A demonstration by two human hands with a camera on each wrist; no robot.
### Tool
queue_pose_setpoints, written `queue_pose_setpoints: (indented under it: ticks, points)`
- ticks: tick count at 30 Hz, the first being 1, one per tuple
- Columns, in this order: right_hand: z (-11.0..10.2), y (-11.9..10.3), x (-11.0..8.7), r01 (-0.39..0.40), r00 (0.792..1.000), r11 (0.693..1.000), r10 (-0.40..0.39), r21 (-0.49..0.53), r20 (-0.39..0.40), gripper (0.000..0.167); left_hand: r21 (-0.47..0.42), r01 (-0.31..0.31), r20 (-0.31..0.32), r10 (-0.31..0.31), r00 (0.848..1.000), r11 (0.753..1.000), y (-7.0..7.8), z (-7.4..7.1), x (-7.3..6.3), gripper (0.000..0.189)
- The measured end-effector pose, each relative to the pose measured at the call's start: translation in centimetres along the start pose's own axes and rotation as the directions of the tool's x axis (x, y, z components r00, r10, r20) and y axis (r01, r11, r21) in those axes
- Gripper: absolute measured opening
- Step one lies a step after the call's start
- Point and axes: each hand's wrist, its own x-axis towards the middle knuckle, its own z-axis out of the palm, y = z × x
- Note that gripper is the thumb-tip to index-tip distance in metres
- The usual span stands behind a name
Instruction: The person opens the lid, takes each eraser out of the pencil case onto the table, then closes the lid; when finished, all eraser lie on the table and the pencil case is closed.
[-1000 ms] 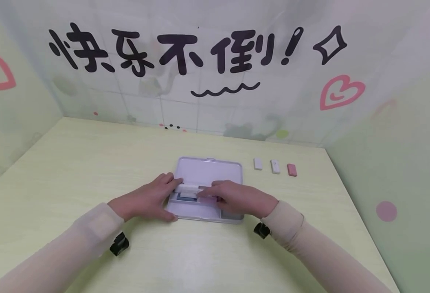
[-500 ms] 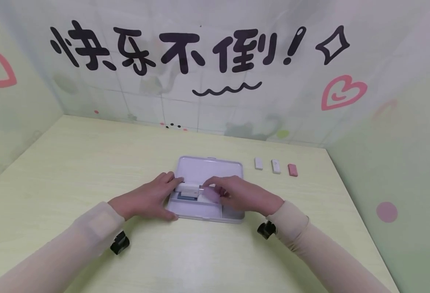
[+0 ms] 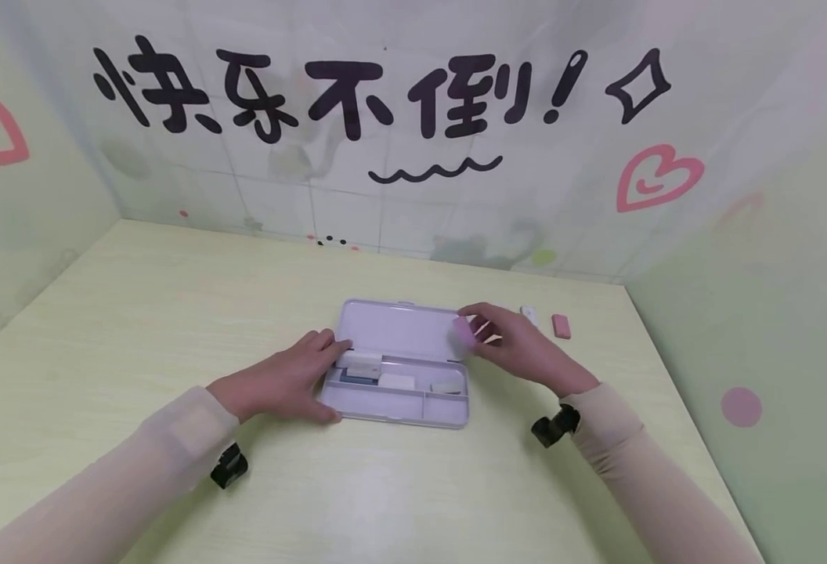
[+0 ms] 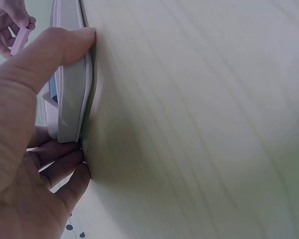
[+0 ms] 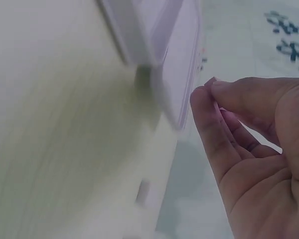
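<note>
An open white pencil case (image 3: pixel 399 327) lies with its lid folded back. My left hand (image 3: pixel 292 377) grips its left end, thumb at the front corner and fingers behind, as the left wrist view shows. Inside the back compartment are a white-and-blue block (image 3: pixel 361 371), a white eraser (image 3: pixel 396 382) and a small pale eraser (image 3: pixel 446 387). Over the lid's right edge, my right hand (image 3: pixel 515 341) pinches a pinkish-purple eraser (image 3: pixel 464 333) between thumb and fingertips. In the right wrist view the fingers hide most of that eraser.
Right of the case, a white eraser (image 3: pixel 529 314) and a pink eraser (image 3: pixel 561 326) lie on the pale wood-grain table (image 3: pixel 244 282). Another white eraser (image 5: pixel 143 193) shows in the right wrist view. Printed curtain walls (image 3: pixel 357 196) stand behind and at both sides.
My right hand has lifted the pinkish-purple eraser out of the case and carried it right and away from me, now covering the leftmost white eraser. My left hand has stayed put.
</note>
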Motion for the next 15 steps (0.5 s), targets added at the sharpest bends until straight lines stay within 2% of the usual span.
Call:
queue_pose_setpoints:
  ticks: [7, 15]
  points:
    - [-2.6, 4.9, -1.5, -0.109, 0.990, 0.994, 0.105, -0.029, -0.094, 0.050, -0.001, 0.005, 0.003, -0.005, 1.000, 1.000, -0.1, 0.0, -0.1, 0.101]
    - [-6.0, 9.1, -4.3, -0.251, 0.957, 0.967, 0.241, -0.040, -0.163, 0.055, 0.001, 0.007, 0.002, -0.007, 1.000, 1.000, -0.4, 0.1, 0.0, 0.102]
